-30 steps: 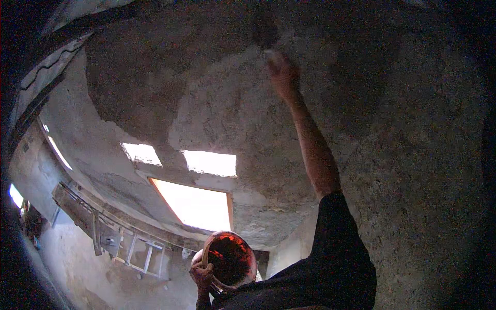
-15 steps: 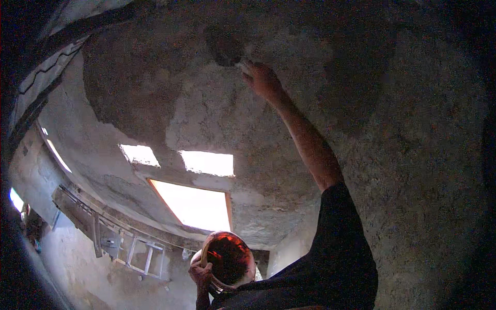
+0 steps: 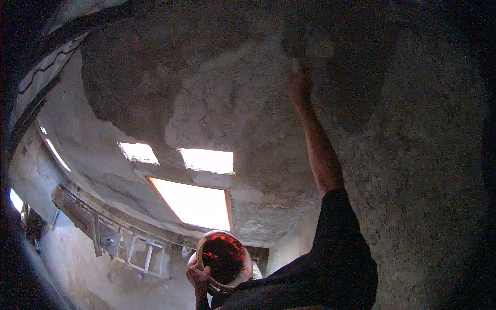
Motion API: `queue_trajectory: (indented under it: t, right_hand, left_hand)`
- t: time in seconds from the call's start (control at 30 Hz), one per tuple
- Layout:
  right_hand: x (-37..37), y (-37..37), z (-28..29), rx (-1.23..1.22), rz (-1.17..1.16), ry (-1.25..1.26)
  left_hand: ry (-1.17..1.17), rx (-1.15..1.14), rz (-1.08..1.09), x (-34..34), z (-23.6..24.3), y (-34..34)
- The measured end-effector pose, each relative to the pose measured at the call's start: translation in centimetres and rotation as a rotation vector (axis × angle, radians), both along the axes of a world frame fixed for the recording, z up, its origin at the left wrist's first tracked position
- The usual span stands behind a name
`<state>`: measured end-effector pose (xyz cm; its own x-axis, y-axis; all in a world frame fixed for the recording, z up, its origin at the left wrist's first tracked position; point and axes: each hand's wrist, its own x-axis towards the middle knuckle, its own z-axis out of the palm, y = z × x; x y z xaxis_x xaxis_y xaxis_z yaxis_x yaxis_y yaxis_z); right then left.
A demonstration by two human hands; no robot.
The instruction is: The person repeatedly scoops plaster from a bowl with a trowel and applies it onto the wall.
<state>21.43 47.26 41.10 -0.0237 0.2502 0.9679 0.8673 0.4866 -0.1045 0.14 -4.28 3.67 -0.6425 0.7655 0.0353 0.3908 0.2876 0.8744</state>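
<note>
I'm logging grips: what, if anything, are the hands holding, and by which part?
The left hand holds a bucket by its rim. The right hand is too dim to tell.

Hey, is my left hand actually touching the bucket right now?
Touching: the head view shows the left hand closed on the left edge of the bucket, thumb lapping over it.

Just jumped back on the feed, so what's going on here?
A person's left hand grips a reddish bucket at its rim, its mouth turned toward the camera. The right hand is raised in front of a rough grey wall, holding a dark-headed tool too dim to identify. The wall has darker patches and a bright window opening. A ladder shows at lower left.
</note>
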Motion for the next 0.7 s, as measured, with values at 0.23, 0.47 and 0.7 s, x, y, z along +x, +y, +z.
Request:
queue_trajectory:
  t: [0.23, 0.47, 0.7]
  right_hand:
    - [-2.9, -6.9, -0.4, -0.428, 0.254, -0.200]
    - [-3.0, -1.1, 5.1, -0.051, 0.060, 0.142]
    - [-10.0, -5.2, 2.5, -0.164, 0.337, -0.315]
  left_hand:
    - [0.029, -0.034, -0.005, -0.3, 0.8, 0.2]
    - [0.152, 0.055, 0.031, 0.8, 1.6, 0.6]
    - [0.200, -0.302, 0.040, 0.3, -0.1, 1.1]
